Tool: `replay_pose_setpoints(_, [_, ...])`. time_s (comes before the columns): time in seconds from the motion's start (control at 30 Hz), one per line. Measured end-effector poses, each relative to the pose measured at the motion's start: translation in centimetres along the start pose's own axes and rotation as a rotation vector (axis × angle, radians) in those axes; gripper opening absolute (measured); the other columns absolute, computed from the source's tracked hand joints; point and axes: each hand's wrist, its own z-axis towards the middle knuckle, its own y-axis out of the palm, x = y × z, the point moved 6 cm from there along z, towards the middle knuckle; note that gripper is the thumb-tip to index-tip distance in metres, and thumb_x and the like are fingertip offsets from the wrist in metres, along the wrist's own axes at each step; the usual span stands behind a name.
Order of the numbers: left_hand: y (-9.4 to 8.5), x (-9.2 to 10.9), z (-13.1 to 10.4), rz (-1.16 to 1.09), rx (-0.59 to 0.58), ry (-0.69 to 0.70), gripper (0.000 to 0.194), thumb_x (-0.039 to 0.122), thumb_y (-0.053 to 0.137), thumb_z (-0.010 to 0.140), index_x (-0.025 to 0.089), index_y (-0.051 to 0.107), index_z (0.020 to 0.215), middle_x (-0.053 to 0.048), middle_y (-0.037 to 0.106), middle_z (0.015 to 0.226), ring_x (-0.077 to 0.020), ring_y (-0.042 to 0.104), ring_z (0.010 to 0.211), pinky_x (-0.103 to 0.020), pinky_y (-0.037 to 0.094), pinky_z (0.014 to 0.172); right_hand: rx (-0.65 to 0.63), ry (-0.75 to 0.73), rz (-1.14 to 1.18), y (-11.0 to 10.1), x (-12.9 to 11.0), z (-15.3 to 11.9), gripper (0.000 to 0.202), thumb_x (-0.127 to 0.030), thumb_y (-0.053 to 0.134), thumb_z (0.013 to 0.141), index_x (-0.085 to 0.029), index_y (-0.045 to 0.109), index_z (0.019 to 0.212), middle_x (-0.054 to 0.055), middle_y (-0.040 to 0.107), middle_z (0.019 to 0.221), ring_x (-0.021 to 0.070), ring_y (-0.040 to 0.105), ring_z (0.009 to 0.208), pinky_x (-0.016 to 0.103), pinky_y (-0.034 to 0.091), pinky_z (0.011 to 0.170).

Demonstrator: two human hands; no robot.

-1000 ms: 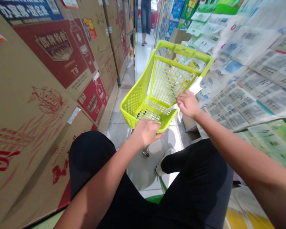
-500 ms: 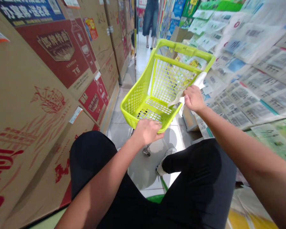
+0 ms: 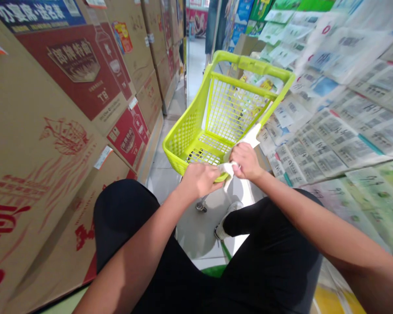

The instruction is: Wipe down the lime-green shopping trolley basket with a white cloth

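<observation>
A lime-green plastic shopping cart [image 3: 183, 137] with a lattice basket stands between my knees and the aisle ahead. My left hand [image 3: 201, 179] is closed over the near rim of its basket. At the near right corner, my right hand [image 3: 245, 162] grips a white cloth [image 3: 228, 170] wrapped over the rim; one end sticks up past the knuckles and another hangs below. The two hands are close together. The inside of the basket looks bare where it shows, and a metal caster [image 3: 201, 206] is visible beneath it.
Stacked cardboard cartons [image 3: 68, 78] wall the left side. Packs of tissue [image 3: 330, 131] with handwritten prices are piled on the right. A person [image 3: 212, 26] stands farther down the aisle behind a shiny upright edge. Something green [image 3: 214, 271] is under me.
My right hand has slid with the white cloth along the right rim toward me, down to the near corner beside my left hand. My left hand keeps its hold. The person ahead has shifted.
</observation>
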Motion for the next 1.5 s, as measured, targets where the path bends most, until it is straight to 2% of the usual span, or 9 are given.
replay_pose_setpoints(0.1, [0.1,0.2,0.2,0.014,-0.003,0.011,0.034,0.05,0.062,0.098,0.021,0.073,0.085,-0.003,0.074,0.083,-0.0229,0.071,0.079,-0.035,0.031,0.058,-0.083,0.165,-0.079,-1.6,8.9,0.7,0.054,-0.057,0.017,0.104,-0.025,0.048,0.074,0.008,0.05,0.076,0.0264,0.043,0.077,0.046,0.036,0.078])
replay_pose_setpoints(0.2, [0.3,0.0,0.6,0.014,-0.004,0.017,0.034,0.05,0.062,0.098,0.021,0.074,0.084,-0.003,0.074,0.082,-0.0225,0.07,0.078,-0.035,0.031,0.057,-0.108,0.268,-0.148,-2.3,13.4,1.8,0.045,-0.053,0.029,0.101,-0.026,0.044,0.068,0.008,0.05,0.073,0.0268,0.043,0.076,0.047,0.036,0.082])
replay_pose_setpoints(0.3, [0.2,-0.6,0.9,0.033,0.019,-0.023,0.036,0.05,0.06,0.098,0.021,0.075,0.083,-0.004,0.075,0.082,-0.0234,0.071,0.079,-0.034,0.033,0.059,-0.019,0.34,-0.129,-1.3,10.8,2.3,0.042,-0.049,0.032,0.099,-0.025,0.045,0.066,0.008,0.051,0.071,0.0279,0.044,0.078,0.048,0.036,0.085])
replay_pose_setpoints(0.53, [0.1,-2.0,1.0,0.096,-0.03,-0.075,0.039,0.053,0.062,0.094,0.017,0.075,0.087,-0.01,0.077,0.086,-0.0272,0.072,0.082,-0.036,0.038,0.066,0.089,0.286,-0.026,2.7,-3.6,1.7,0.044,-0.046,0.03,0.102,-0.025,0.057,0.074,0.009,0.053,0.076,0.0281,0.046,0.081,0.048,0.036,0.082])
replay_pose_setpoints(0.6, [0.0,-2.1,0.9,0.096,-0.042,-0.046,0.038,0.053,0.06,0.097,0.018,0.074,0.09,-0.009,0.077,0.088,-0.0265,0.071,0.082,-0.036,0.036,0.065,-0.026,0.186,-0.011,2.5,-2.3,1.7,0.045,-0.05,0.032,0.102,-0.025,0.059,0.077,0.008,0.055,0.077,0.0274,0.047,0.08,0.047,0.037,0.084])
replay_pose_setpoints(0.77, [-0.3,-1.8,0.8,0.058,-0.054,0.032,0.045,0.057,0.051,0.103,0.021,0.072,0.086,-0.006,0.075,0.087,-0.0239,0.07,0.082,-0.035,0.03,0.061,-0.12,0.282,-0.143,-1.4,11.4,2.4,0.053,-0.053,0.024,0.105,-0.026,0.057,0.074,0.011,0.059,0.08,0.0281,0.048,0.079,0.048,0.037,0.083])
replay_pose_setpoints(0.87, [-0.5,-1.8,0.7,0.061,-0.062,0.04,0.044,0.057,0.052,0.102,0.022,0.073,0.087,-0.005,0.075,0.087,-0.0236,0.07,0.081,-0.035,0.028,0.06,-0.147,0.352,-0.25,-2.4,15.7,3.0,0.048,-0.052,0.034,0.103,-0.025,0.057,0.071,0.012,0.063,0.082,0.0287,0.049,0.082,0.048,0.037,0.084])
replay_pose_setpoints(1.23, [-2.1,-5.0,-0.2,0.089,-0.026,-0.206,0.049,0.059,0.055,0.097,0.021,0.076,0.074,-0.007,0.077,0.079,-0.0255,0.071,0.082,-0.038,0.038,0.073,-0.035,0.27,-0.058,1.5,-1.6,3.9,0.037,-0.048,0.041,0.104,-0.024,0.065,0.091,0.007,0.061,0.085,0.0274,0.048,0.086,0.046,0.036,0.086])
replay_pose_setpoints(1.5, [-3.1,-6.7,-1.1,0.06,-0.134,-0.156,0.042,0.054,0.059,0.095,0.022,0.072,0.072,-0.005,0.077,0.083,-0.0243,0.071,0.087,-0.038,0.038,0.076,-0.15,0.309,-0.265,-3.2,10.0,2.2,0.034,-0.045,0.041,0.103,-0.023,0.063,0.091,0.01,0.062,0.089,0.0301,0.051,0.09,0.048,0.038,0.089])
